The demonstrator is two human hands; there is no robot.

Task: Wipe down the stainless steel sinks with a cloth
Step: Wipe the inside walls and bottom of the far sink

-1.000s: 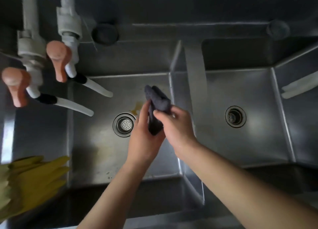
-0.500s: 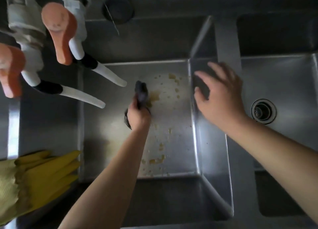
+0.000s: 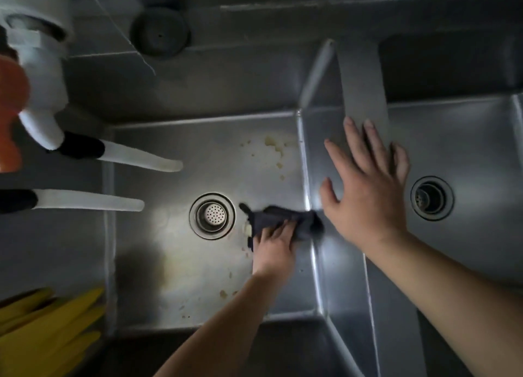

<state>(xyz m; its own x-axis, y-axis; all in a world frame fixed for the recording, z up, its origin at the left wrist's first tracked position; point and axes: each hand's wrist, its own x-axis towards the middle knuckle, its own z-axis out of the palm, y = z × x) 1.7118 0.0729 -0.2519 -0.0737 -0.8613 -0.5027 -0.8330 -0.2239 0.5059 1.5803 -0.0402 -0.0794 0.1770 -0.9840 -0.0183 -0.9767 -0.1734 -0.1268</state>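
Observation:
Two stainless steel sink basins lie side by side below me. In the left basin (image 3: 158, 263), my left hand (image 3: 273, 249) presses a dark grey cloth (image 3: 283, 219) onto the floor, between the drain strainer (image 3: 212, 216) and the dividing wall. Its fingers lie on top of the cloth. Yellowish food stains (image 3: 273, 147) dot the basin floor near the far right corner and the near side. My right hand (image 3: 368, 190) is spread flat with straight fingers over the steel divider (image 3: 362, 93) between the basins. It holds nothing.
Two white tap spouts (image 3: 135, 160) with orange handles (image 3: 10, 105) reach over the left basin from the left. Yellow rubber gloves (image 3: 48, 328) lie on the rim at bottom left. The right basin (image 3: 475, 150) has its own drain (image 3: 431, 198). A dark round plug (image 3: 160, 31) sits on the back ledge.
My left hand brought the cloth down and right, from near the far stains to beside the drain, laying it flatter. My right hand let go of the cloth earlier and now spreads over the divider.

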